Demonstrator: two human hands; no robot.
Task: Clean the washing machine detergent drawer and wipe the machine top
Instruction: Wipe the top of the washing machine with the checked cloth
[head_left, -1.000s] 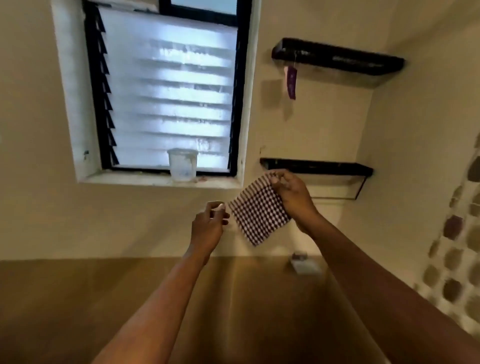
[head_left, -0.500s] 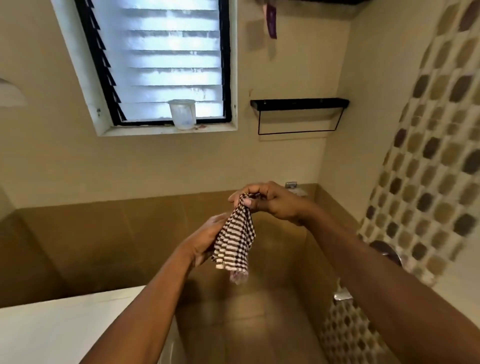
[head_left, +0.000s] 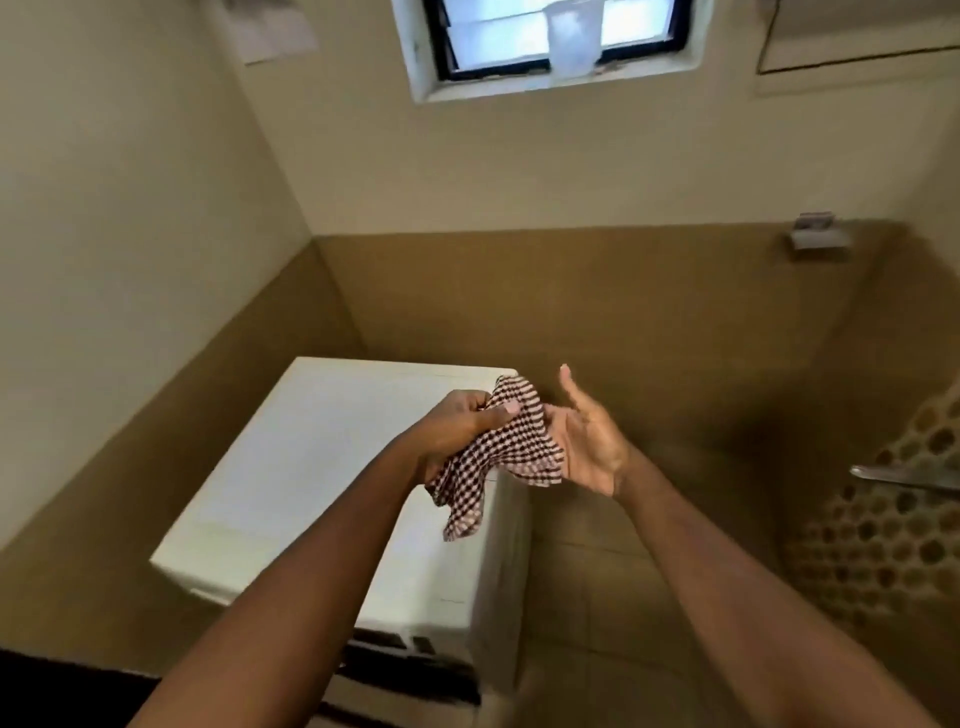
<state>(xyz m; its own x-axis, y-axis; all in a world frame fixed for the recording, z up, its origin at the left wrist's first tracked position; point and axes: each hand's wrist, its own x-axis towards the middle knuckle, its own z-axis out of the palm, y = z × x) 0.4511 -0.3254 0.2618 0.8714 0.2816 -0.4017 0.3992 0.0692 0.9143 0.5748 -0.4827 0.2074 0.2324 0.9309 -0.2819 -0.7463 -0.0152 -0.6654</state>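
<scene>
A white washing machine (head_left: 311, 467) stands in the left corner, its flat top facing up. My left hand (head_left: 457, 423) is closed on a bunched dark-and-white checked cloth (head_left: 498, 452), held in the air above the machine's right edge. My right hand (head_left: 589, 444) is beside it with fingers spread, palm turned toward the cloth and touching its right side. A dark strip (head_left: 410, 660) shows at the machine's front; I cannot make out the detergent drawer.
Brown tiled wall and floor (head_left: 597, 597) lie to the right of the machine. A metal tap handle (head_left: 904, 478) sticks out from the patterned wall on the right. A plastic cup (head_left: 571, 36) sits on the window sill above. A small fixture (head_left: 818, 236) hangs on the back wall.
The view has dropped from the window to the machine. The cloth went from my right hand's pinch into my left hand's grip, and my right hand has opened.
</scene>
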